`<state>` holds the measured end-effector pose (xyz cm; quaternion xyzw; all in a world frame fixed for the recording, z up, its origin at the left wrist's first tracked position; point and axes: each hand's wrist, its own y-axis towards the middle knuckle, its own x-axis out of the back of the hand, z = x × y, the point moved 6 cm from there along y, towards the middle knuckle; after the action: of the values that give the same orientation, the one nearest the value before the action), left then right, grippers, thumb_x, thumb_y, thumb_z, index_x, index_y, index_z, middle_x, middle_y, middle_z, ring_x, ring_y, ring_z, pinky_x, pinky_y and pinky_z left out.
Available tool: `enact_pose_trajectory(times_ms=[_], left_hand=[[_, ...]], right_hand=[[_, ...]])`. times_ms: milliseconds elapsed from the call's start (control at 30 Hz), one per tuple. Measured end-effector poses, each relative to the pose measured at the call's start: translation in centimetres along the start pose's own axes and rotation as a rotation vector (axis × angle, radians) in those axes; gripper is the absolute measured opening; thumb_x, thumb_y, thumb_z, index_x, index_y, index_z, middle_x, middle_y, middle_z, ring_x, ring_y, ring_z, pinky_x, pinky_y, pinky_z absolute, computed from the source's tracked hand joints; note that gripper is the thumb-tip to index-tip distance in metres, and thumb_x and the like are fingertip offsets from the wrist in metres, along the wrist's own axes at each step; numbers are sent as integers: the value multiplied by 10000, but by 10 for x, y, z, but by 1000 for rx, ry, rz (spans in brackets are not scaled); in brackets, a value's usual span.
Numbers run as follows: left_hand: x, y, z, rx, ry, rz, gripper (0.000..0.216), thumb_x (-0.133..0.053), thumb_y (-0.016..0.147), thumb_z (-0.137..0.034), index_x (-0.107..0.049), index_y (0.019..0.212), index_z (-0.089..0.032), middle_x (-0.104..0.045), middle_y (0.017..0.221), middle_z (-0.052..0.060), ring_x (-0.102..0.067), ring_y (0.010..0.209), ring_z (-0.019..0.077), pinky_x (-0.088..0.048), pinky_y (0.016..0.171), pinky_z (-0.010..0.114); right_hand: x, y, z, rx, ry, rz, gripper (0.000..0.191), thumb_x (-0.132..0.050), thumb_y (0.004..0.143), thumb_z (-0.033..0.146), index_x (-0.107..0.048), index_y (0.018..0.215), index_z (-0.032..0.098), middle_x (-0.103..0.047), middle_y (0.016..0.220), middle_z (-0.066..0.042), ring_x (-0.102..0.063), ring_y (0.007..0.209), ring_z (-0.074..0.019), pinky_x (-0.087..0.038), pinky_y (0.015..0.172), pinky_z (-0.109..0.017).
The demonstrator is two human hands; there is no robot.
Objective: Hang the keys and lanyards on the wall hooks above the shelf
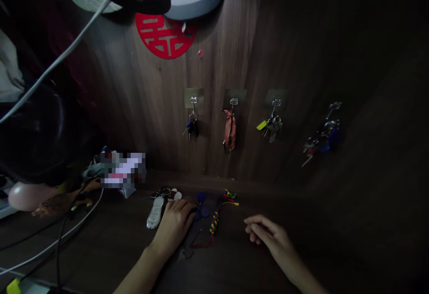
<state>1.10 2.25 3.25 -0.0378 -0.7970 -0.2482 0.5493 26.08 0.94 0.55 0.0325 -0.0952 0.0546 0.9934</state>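
A dark wooden panel (214, 160) backs the scene, meeting the surface (234, 265) that carries the loose things across the lower half of the frame. At lower centre-left, the left hand (177, 216) rests low, its fingers bent beside the blue fobs; whether they clamp anything I cannot tell. The right hand (264, 232), lower right of centre, hovers with fingers loosely curled, thumb apart, nothing visibly held. Key bunches (273, 128) and a striped pouch (230, 129) hang mid-frame, presumably spaced to keep them from tangling. Between the hands a braided cord (214, 222) lies stretched out; left of them, a white remote (155, 213). Smallest, the blue fobs (204, 212) lie at lower centre.
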Motion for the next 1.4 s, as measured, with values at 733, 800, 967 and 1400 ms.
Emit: enact_pose_trajectory(times_ms=[733, 800, 967, 1400], left_hand=[[-9, -1, 5, -46, -113, 42, 326, -524, 812, -193, -567, 1134, -218, -634, 1115, 69, -572, 1027, 259, -462, 863, 429], [-10, -1, 6, -40, -105, 54, 352, -521, 810, -189, -555, 1160, -218, -626, 1135, 69, -564, 1041, 259, -455, 879, 429], [-12, -2, 8, -37, -80, 59, 391, -511, 807, -179, -538, 1195, -216, -613, 1157, 73, -560, 1047, 257, -446, 893, 428], [-7, -4, 3, -101, -165, -56, 390, -438, 855, -179, -486, 1238, -229, -598, 1185, 80, -544, 1092, 243, -444, 908, 430]], right_hand=[[-82, 27, 46, 436, -573, 188, 327, -452, 802, 63, -656, 947, 273, -626, 989, -27, -560, 953, -179, -429, 862, -333], [-88, 27, 41, 502, -675, 220, 394, -446, 764, 13, -646, 971, 282, -607, 1040, -26, -535, 1006, -182, -412, 895, -354], [-69, 31, 28, 495, -801, 109, 389, -459, 706, -7, -617, 939, 262, -610, 1048, -26, -508, 1068, -201, -388, 916, -393], [-30, 34, 32, 480, -815, -206, 263, -470, 724, 53, -553, 900, 230, -637, 909, -34, -569, 899, -201, -407, 831, -380]])
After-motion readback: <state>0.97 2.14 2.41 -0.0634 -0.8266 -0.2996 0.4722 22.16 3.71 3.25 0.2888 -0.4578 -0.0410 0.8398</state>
